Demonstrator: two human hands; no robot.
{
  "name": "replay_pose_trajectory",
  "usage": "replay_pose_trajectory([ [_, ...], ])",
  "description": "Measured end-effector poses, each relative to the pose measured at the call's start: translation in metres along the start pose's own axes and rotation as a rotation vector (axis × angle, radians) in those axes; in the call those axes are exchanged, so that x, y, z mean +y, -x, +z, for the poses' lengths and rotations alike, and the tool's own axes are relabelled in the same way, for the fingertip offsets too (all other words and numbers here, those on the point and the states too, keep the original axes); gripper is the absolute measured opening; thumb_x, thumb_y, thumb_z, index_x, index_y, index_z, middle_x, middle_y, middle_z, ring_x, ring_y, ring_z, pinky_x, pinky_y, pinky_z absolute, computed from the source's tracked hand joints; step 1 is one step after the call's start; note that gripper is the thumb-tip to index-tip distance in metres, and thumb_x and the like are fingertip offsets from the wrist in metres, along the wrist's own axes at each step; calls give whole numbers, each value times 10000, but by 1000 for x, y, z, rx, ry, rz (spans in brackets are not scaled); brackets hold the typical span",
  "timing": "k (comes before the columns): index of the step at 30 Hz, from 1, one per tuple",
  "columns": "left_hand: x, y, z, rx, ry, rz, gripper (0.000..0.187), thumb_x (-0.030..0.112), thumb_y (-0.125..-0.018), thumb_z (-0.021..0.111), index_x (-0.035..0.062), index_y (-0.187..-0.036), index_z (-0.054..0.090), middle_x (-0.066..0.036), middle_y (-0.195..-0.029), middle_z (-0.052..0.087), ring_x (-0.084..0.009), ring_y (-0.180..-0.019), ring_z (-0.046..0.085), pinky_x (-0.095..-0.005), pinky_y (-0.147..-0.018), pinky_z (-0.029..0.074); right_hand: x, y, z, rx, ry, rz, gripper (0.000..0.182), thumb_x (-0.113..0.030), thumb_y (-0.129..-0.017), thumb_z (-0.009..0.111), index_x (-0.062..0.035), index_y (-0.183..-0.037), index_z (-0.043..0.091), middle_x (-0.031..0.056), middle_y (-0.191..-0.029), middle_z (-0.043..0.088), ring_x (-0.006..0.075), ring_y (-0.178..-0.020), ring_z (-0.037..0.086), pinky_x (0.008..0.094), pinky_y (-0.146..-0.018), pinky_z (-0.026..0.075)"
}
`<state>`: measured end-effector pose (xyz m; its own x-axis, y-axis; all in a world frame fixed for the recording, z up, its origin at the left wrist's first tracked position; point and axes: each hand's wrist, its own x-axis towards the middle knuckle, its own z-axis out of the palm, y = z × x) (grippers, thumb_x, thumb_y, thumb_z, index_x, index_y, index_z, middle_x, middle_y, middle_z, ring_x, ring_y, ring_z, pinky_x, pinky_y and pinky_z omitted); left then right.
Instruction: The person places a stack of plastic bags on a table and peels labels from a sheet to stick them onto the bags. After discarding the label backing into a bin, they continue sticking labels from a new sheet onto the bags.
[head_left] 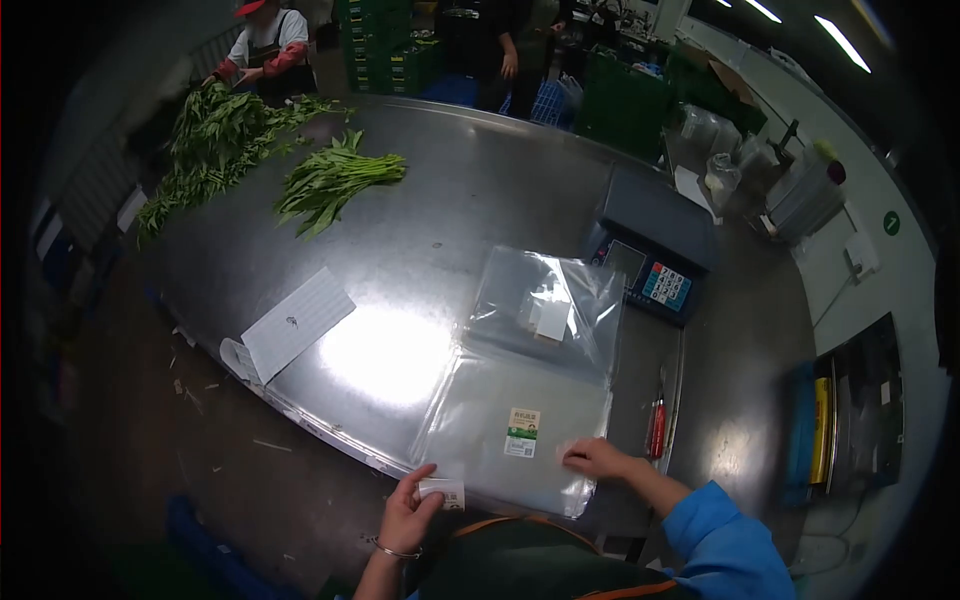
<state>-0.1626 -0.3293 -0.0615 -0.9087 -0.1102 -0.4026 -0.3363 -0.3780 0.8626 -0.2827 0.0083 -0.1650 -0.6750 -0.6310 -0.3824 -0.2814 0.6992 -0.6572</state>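
At the table's front edge my left hand holds a small printed label between thumb and fingers. My right hand is over the right side of a stack of clear plastic bags, its fingertips pinched together. Whatever may be between those fingertips is too small to make out. On the top bag, left of my right hand, sits a white and green label with printed characters. More clear bags lie just beyond, with a white paper piece on them.
A digital scale stands beyond the bags on the metal table. Red-handled scissors lie at the right edge. Paper sheets are at left, leafy greens farther back. A person handles greens at the far left.
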Motion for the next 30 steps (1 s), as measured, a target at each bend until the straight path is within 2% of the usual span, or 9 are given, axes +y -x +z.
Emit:
replay_pose_trajectory([
  [2,3,2,0,26,-163,-33,170,62,-815,585,-20,-963,599,-60,-864,624,-92,-795,571,-212,-713,460,-9,8,-3,-10,-207,157,190,-345,-738,629,-184,-839,627,57,-838,566,193,-925,519,412,-776,368],
  [4,11,4,1,65,-371,13,149,87,-813,601,-34,-900,603,-64,-831,627,-83,-741,572,-210,-666,465,-31,29,14,184,501,-157,181,-313,-790,590,-151,-853,641,65,-806,590,226,-833,545,377,-766,394],
  [11,0,3,0,-38,-171,47,191,135,-851,562,-34,-939,587,-65,-835,629,-94,-761,578,-213,-664,462,-4,5,-9,82,-161,119,213,-290,-848,536,-101,-860,633,77,-881,629,185,-837,593,333,-722,459],
  [14,-9,9,-4,-44,-405,85,176,133,-841,573,-22,-919,596,-73,-802,640,-93,-724,587,-224,-639,464,-24,-12,-74,1179,-655,449,228,-200,-877,514,-12,-994,569,90,-901,606,128,-854,546,265,-774,429],
  [18,8,7,20,113,-652,83,218,204,-819,599,-10,-782,621,-119,-657,624,-94,-612,588,-241,-556,450,-118,-8,-77,984,-908,168,241,-83,-844,519,-50,-1082,537,36,-1007,555,109,-889,512,285,-819,401],
  [20,9,-3,26,16,-619,19,241,233,-818,602,-5,-796,631,-122,-669,628,-96,-610,592,-243,-562,453,-168,0,-21,94,-700,-19,221,-143,-802,600,-34,-994,587,53,-939,591,123,-973,517,264,-882,382],
  [24,3,-2,14,-322,-863,-187,290,294,-820,599,16,-886,648,-110,-692,638,-86,-625,587,-236,-595,461,-138,-38,-22,409,-575,53,221,-195,-757,651,-26,-899,637,88,-761,612,154,-736,587,277,-718,447],
  [27,-13,5,-10,-276,-490,-340,324,200,-802,632,16,-1065,582,-48,-768,653,-64,-688,575,-220,-624,469,-71,-72,-7,263,-487,295,380,-249,-708,690,-43,-1014,597,98,-887,587,218,-835,559,352,-791,422],
  [30,17,6,-14,-201,-363,-352,577,69,-784,627,16,-1293,359,-76,-901,639,-102,-768,592,-218,-663,474,-63,-61,9,484,306,230,540,-317,-668,709,-99,-1126,522,103,-1044,505,273,-976,480,420,-876,348],
])
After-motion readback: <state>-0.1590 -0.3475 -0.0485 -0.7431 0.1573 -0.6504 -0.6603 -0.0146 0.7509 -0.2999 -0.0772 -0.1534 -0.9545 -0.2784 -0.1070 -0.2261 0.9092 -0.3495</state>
